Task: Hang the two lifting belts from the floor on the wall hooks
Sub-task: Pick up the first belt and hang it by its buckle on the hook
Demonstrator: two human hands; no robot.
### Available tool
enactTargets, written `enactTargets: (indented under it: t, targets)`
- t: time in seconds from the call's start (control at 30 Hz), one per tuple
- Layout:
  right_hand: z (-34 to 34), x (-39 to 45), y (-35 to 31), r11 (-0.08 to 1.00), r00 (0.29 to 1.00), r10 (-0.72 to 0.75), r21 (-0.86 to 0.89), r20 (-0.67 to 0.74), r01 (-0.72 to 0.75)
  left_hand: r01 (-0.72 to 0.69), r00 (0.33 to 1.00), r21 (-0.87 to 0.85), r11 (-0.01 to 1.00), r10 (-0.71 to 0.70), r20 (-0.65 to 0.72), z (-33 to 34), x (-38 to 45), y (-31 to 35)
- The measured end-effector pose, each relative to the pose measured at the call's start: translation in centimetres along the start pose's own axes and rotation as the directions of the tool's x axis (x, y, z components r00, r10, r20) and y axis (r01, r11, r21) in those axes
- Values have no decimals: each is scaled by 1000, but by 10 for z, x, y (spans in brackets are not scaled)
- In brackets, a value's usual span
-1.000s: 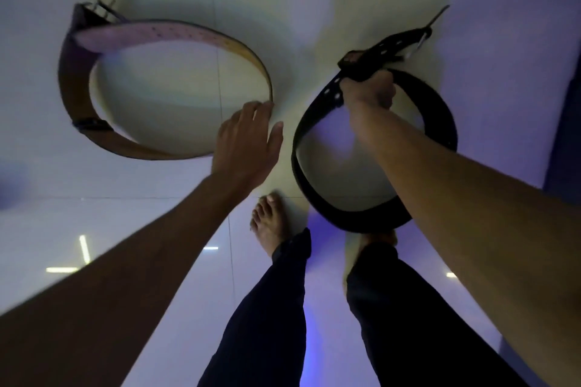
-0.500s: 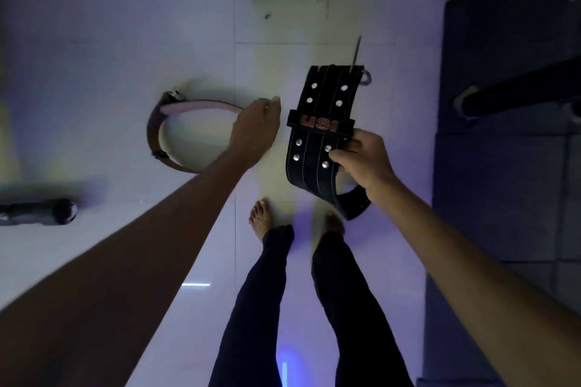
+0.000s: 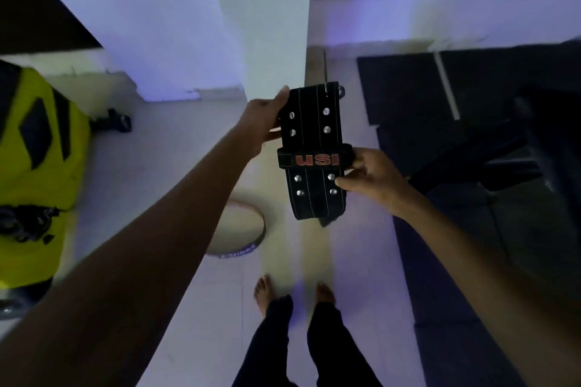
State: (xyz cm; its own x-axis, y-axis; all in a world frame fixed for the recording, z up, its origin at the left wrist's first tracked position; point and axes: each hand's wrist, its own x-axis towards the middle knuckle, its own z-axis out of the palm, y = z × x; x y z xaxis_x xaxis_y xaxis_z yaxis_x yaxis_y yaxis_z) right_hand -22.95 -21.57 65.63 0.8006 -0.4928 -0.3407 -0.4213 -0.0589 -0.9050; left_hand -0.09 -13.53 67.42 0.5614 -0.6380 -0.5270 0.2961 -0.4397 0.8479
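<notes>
Belts first: I count two. From my remote seat, taking the black belt (image 3: 316, 151) as my landmark and working outward from the feet, the nearest thing is the second, tan belt (image 3: 248, 240), lying coiled on the pale floor (image 3: 176, 276) below and left of the black one, partly hidden under my left forearm. It is untouched and apart from both hands.

Next comes the black belt itself, held up off the floor, upright, its face toward the camera with a red-lettered keeper loop across it. My right hand (image 3: 372, 181) grasps its lower right edge, fingers pinched just under the loop. My left hand (image 3: 262, 119) grips its upper left edge, thumb on the front.

Beyond the black belt stands one white pillar (image 3: 261, 19); one yellow machine (image 3: 34, 163) sits far left, and dark mats (image 3: 471, 135) lie right.

I count zero hooks in view, so I cannot yet aim.

Risks, as I judge them: both grips are edge pinches on stiff, heavy leather, so it could twist free as I carry it. The loose tail below could swing. Stepping forward, my bare feet could catch the tan belt.
</notes>
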Motion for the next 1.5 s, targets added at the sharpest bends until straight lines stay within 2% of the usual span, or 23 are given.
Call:
enactTargets:
  t: [0.17,0.37,0.43,0.53,0.7,0.87,1.03,1.13,1.23,1.37,1.43,1.5]
  targets:
    - [-37,-11,-84,989,989,-148,-16,-10,147,-123,992,-64,990,124,4,-6,-43,95]
    - [-62,-17,-181,946,946,-322,-59,-33,320,-303,953,25,953,302,27,-38,-97,203]
    - [-64,-19,-213,923,923,-382,-67,-51,379,-426,905,73,902,425,35,-47,-118,237]
    - [-64,-22,-264,889,884,-457,-93,-103,449,-600,796,119,791,605,-9,-57,-153,284]
    - [-69,-36,-347,830,811,-557,-126,-178,543,-778,615,44,627,775,-146,-61,-202,350]
    - [-83,-58,-418,758,716,-651,-156,-253,634,-860,508,-100,501,817,-273,-59,-242,401]
    - [-99,-78,-501,660,593,-720,-91,-360,746,-885,465,-158,438,816,-343,-59,-267,438]
    - [-98,-83,-540,614,533,-750,-113,-391,781,-890,456,-171,423,826,-330,-59,-276,453]
    - [-94,-82,-570,595,490,-727,-84,-481,800,-909,415,-156,385,860,-295,-59,-289,464]
    - [-87,-82,-585,551,472,-727,-11,-499,835,-925,380,-151,349,862,-335,-64,-300,476]
    - [-76,-79,-575,510,436,-753,-19,-492,860,-932,362,-156,326,857,-367,-69,-303,482]
    - [-62,-73,-559,497,435,-772,-15,-463,867,-941,338,-144,305,851,-401,-74,-308,488]
